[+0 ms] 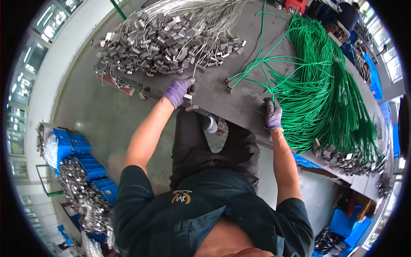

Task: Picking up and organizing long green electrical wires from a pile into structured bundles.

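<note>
My left hand (179, 91), in a purple and grey glove, is closed on thin silver wire (195, 70) at the near edge of the table. Small grey metal blocks (191, 107) hang just below that hand. Beyond it lies a large heap of similar blocks (158, 45) with silver wires running away from me. My right hand (273, 115), gloved alike, is closed around green cable (270, 88) beside a big bundle of green cables (317, 81). Between the hands, a few green cables end in small metal pieces (230, 85) on the table. The fingertips are partly hidden.
The grey table (233, 109) curves across in front of me. Grey blocks (349, 160) sit at the right end of the green bundle. Blue crates (92, 165) and shiny metal parts (81, 184) stand at lower left. More blue bins (346, 222) are at lower right.
</note>
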`<state>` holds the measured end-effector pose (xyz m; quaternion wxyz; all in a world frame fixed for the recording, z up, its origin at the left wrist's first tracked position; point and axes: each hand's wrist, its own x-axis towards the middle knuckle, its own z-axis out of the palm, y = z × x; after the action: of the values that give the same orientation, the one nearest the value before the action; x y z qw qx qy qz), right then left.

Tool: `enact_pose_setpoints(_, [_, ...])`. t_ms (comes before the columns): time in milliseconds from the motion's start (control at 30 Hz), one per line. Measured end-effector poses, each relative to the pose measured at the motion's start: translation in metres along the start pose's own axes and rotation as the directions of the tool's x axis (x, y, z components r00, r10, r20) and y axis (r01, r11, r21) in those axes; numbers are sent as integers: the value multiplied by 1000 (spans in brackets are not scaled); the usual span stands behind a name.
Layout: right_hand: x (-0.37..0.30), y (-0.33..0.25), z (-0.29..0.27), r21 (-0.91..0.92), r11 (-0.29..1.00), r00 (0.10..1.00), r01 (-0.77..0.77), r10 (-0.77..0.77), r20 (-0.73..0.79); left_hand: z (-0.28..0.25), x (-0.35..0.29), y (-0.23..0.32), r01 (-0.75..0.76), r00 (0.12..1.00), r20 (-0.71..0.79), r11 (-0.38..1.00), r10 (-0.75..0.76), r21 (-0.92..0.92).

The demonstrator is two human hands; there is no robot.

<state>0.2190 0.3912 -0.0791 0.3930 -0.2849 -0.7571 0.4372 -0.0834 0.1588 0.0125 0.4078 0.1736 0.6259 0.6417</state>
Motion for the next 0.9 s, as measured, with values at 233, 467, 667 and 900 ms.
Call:
enact_pose_setpoints(233, [12,-24,2,48,958,945,-284,271,183,-4,-4,-10,33,999,-1,994,-34,-101])
enact_pose_setpoints(467, [18,-31,-5,79,908,896,-411,386,221,-4,-31,-8,30,999,-21,985,-34,-168])
enact_pose_setpoints(667, [19,-31,-8,57,891,864,-450,419,281,-2,-33,-15,19,998,-48,986,-27,-167])
enact_pose_setpoints(900, [20,-27,-7,89,872,853,-482,443,275,-2,-109,-14,-59,997,56,998,60,-13])
